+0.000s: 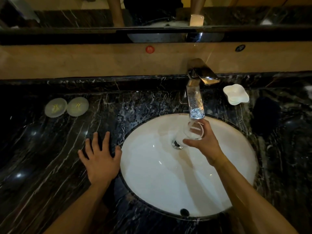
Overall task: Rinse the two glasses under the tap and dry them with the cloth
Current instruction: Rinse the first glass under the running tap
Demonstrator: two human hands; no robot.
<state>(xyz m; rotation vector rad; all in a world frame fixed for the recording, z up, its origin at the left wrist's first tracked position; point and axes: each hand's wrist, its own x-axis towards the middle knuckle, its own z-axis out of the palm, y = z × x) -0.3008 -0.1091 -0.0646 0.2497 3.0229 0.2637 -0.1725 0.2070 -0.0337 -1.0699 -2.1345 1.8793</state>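
Centre-right of frame: right hand (205,142) wraps a glass (194,130) right under the tap (195,102) spout so water runs in, over the sink (152,174). Left hand (101,157) flat, open on counter (42,149), prob bracing. 2nd glass, cloth not visible

Clear glass (193,131) tilted under the chrome tap (195,98), over the white sink basin (160,174).

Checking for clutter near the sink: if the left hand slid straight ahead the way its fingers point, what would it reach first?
Likely nothing nearby: the left hand lies flat on the dark marble counter, fingers pointing toward the backsplash. The two round white lids sit left of that line, though depth is unclear.
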